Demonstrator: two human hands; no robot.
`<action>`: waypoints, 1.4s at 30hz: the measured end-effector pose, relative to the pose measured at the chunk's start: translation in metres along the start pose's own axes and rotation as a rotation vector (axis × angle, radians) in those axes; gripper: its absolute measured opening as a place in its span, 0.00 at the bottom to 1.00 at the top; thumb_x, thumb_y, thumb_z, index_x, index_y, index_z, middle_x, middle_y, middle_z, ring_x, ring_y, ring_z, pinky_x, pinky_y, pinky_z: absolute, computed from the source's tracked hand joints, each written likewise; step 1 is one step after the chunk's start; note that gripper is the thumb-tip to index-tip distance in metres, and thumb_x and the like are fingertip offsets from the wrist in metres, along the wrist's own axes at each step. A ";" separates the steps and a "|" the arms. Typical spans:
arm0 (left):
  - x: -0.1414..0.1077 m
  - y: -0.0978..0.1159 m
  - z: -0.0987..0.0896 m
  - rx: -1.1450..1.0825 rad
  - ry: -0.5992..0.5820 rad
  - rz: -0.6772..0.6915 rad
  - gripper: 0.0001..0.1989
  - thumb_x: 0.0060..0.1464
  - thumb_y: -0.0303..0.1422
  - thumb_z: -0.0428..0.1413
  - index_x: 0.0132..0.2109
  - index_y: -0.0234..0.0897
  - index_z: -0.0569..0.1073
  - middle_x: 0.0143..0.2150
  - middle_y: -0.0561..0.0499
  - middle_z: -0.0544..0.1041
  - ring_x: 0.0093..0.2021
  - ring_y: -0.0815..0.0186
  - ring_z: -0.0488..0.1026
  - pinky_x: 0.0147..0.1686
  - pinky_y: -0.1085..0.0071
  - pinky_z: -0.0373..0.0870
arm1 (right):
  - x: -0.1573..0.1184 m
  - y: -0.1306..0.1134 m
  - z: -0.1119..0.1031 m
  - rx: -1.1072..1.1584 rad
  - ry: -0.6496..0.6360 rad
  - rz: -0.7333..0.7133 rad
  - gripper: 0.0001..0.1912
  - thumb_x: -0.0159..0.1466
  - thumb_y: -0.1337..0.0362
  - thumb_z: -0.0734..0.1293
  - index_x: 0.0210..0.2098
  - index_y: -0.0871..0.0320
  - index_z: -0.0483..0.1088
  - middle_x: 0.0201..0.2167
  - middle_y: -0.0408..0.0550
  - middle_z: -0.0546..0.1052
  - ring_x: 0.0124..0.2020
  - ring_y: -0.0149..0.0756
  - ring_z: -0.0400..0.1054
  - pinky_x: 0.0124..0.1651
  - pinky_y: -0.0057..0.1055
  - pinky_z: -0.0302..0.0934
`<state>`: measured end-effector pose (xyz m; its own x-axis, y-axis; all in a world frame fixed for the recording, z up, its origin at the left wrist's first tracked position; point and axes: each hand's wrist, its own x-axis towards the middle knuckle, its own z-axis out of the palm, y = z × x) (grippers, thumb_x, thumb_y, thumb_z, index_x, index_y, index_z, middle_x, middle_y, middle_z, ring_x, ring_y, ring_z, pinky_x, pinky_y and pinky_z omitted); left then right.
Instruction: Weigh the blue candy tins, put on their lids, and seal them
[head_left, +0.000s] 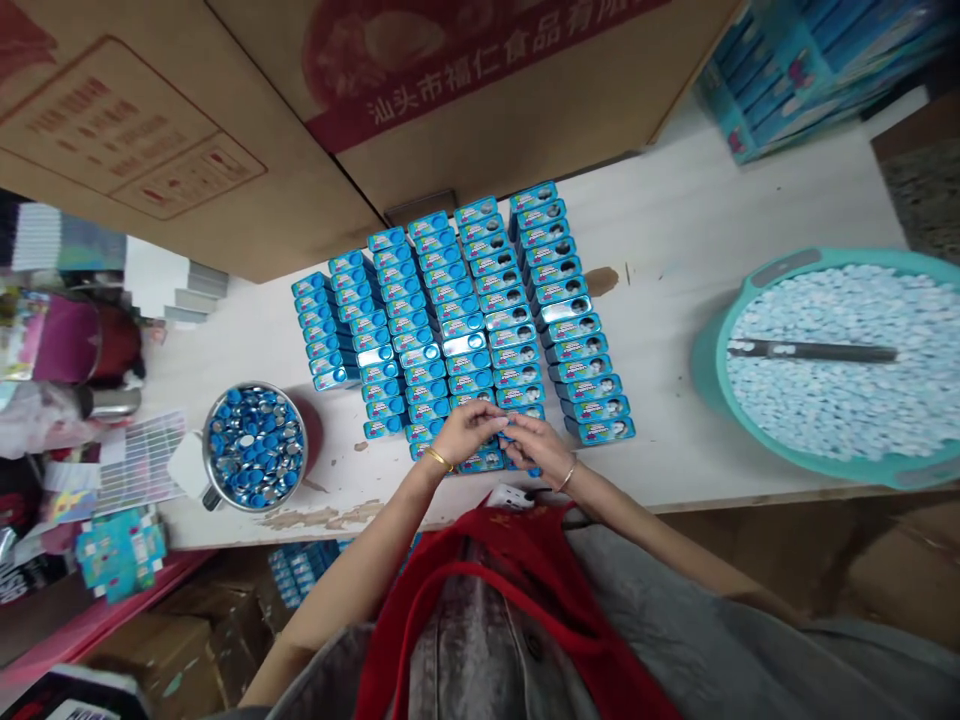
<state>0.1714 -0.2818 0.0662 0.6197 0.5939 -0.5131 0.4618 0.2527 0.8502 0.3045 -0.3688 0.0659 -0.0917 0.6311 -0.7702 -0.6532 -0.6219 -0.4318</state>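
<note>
A small blue tin (pixel 504 437), mostly hidden by fingers, sits at the near edge of the rows of blue tins (pixel 457 320) on the white table (pixel 675 250). Left hand (pixel 466 430) and right hand (pixel 534 447) pinch it together. A metal bowl of blue caps (pixel 255 446) stands left; a teal basin (pixel 840 358) right, cut off.

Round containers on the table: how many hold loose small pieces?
2. A metal bowl of blue caps sits left of the hands; a teal basin of pale pieces sits right. None visibly hidden.
</note>
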 end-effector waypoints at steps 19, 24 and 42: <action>-0.007 -0.004 0.015 0.133 0.326 -0.022 0.10 0.57 0.34 0.51 0.40 0.35 0.74 0.39 0.48 0.73 0.31 0.70 0.72 0.33 0.71 0.72 | -0.005 0.004 -0.017 0.135 -0.161 0.043 0.19 0.52 0.51 0.72 0.32 0.57 0.64 0.25 0.41 0.72 0.15 0.21 0.49 0.15 0.21 0.35; 0.013 0.003 0.006 0.729 0.351 -0.158 0.06 0.57 0.30 0.50 0.40 0.37 0.72 0.41 0.45 0.75 0.41 0.63 0.73 0.41 0.69 0.68 | 0.003 0.006 -0.018 -0.125 0.061 -0.084 0.23 0.47 0.47 0.73 0.31 0.56 0.64 0.19 0.39 0.72 0.12 0.21 0.48 0.14 0.22 0.37; 0.015 0.017 0.002 0.799 0.186 -0.244 0.14 0.58 0.41 0.53 0.43 0.36 0.74 0.36 0.46 0.77 0.38 0.61 0.74 0.37 0.69 0.68 | -0.001 0.016 -0.004 -0.106 0.187 -0.036 0.21 0.44 0.50 0.73 0.26 0.55 0.63 0.11 0.35 0.64 0.10 0.20 0.44 0.14 0.22 0.33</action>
<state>0.1892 -0.2702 0.0726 0.3624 0.7264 -0.5839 0.9209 -0.1824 0.3446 0.2968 -0.3815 0.0580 0.0781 0.5631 -0.8227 -0.5702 -0.6517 -0.5002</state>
